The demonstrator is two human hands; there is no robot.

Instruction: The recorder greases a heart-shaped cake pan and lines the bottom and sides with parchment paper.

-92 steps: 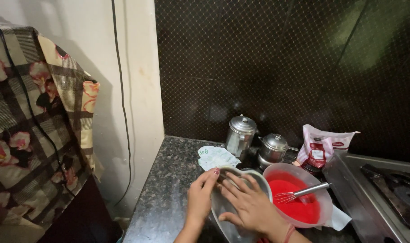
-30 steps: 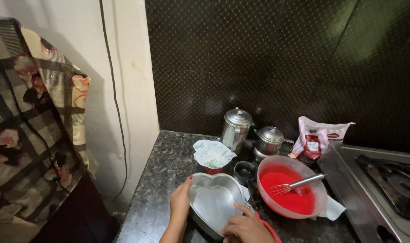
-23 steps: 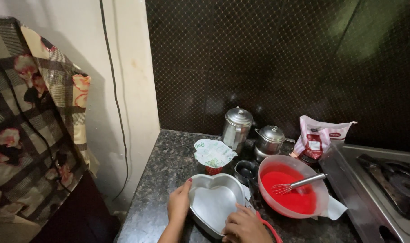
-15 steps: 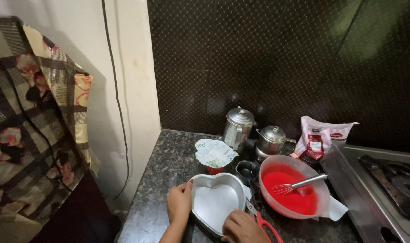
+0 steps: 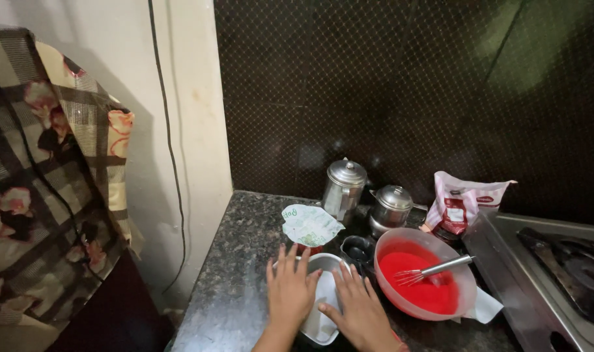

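We see only our own two hands and a short stretch of each forearm at the bottom edge of the view. Our left hand (image 5: 289,293) is bare: no glove, no ring that we can make out, no sleeve over the wrist. Our right hand (image 5: 359,313) is bare as well, with short plain nails. At our right wrist a thin red band (image 5: 396,337) shows, partly cut off by the frame edge, too small to tell its kind.
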